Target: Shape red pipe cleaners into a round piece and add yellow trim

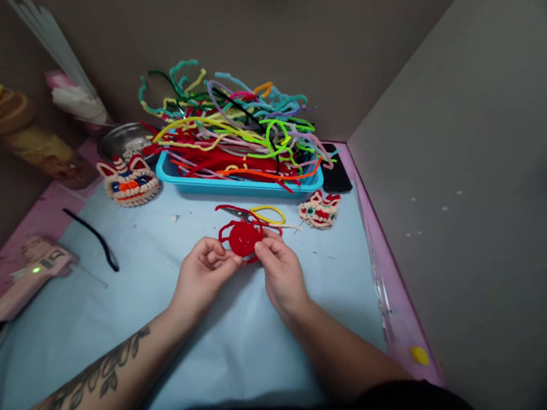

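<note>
Between my two hands is a round red pipe-cleaner piece (pixel 245 239), a flat coil with red loops sticking out at its sides. My left hand (pixel 207 267) pinches its lower left edge between thumb and fingers. On the right edge, my right hand (pixel 281 270) grips it with thumb and index finger. Just beyond the coil lie dark-bladed scissors (pixel 237 213), partly covered by red pipe cleaner. A bent yellow pipe cleaner (pixel 269 214) rests beside them, close to my right fingertips.
A blue tray (pixel 235 188) heaped with colourful pipe cleaners stands at the back. Lion-head figures, one larger (pixel 129 185) and one smaller (pixel 319 212), flank it. A phone (pixel 336 175) lies back right. At left are a pink glue gun (pixel 34 281), glasses (pixel 95 235) and a metal bowl (pixel 123 139).
</note>
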### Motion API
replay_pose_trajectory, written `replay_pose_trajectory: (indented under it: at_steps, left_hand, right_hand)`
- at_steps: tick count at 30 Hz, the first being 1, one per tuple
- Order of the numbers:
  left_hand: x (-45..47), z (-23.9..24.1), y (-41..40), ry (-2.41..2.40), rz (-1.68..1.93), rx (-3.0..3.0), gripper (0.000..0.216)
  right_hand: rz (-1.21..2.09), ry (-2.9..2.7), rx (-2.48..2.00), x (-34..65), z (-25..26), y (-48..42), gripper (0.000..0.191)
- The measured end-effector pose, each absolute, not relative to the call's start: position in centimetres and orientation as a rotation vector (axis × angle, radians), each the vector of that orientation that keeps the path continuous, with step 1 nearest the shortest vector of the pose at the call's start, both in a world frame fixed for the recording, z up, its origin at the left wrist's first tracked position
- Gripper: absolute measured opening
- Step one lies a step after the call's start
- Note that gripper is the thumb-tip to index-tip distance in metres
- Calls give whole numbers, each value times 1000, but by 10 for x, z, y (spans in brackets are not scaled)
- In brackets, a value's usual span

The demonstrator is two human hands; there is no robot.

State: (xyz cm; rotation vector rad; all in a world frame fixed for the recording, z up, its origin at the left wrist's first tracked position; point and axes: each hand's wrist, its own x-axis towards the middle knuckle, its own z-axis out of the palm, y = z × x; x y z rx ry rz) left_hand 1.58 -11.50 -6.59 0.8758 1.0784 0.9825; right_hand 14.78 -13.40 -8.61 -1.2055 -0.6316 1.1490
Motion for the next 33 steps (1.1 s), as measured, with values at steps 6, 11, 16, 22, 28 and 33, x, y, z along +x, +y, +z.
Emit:
replay_pose_trajectory:
  at_steps: [6,11,16,22,28,33]
  left_hand:
    - [16,-66,-117,1092,993,890,39]
    - [15,-66,-118,1078,987,896,40]
    - [15,-61,-118,1092,938,895,42]
    - [15,-63,-117,1080,933,867,44]
    - [14,-67,-116,1070,960,846,41]
    - [14,-68,-116,1074,959,836,40]
  right_hand:
    - [1131,-660,-1210,148,-86,-135,19]
    - [1102,-677,-1239,149,-85,-134,20]
    - [1084,-702,-1248,151,-89,-134,17]
    - [1065,-733,-1262,151,-88,-134,17]
    - [1065,-733,-1265,151,-89,-134,18]
    - [1070,-746,-1260,151,-89,-135,18]
